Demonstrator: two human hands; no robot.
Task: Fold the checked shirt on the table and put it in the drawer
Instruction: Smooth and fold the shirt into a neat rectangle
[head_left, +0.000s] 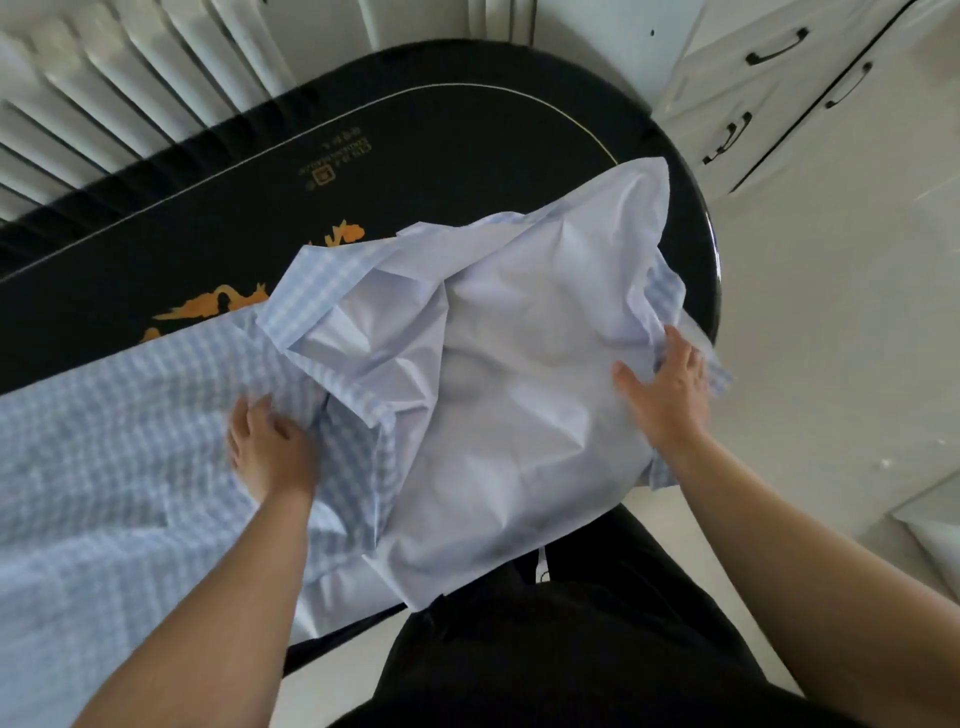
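The pale blue-and-white checked cotton shirt (467, 374), light and limp, drapes over the surface's right end; the left hand (270, 447) pinches a fold, the right hand (665, 395) grips its edge.

Your checked shirt (493, 395) lies crumpled on the black table (249, 218), pale inner side up, its near edge hanging over the table's rim. Your left hand (270, 447) grips a checked fold; your right hand (665, 389) grips the shirt's edge nearest the white drawers (769, 88).
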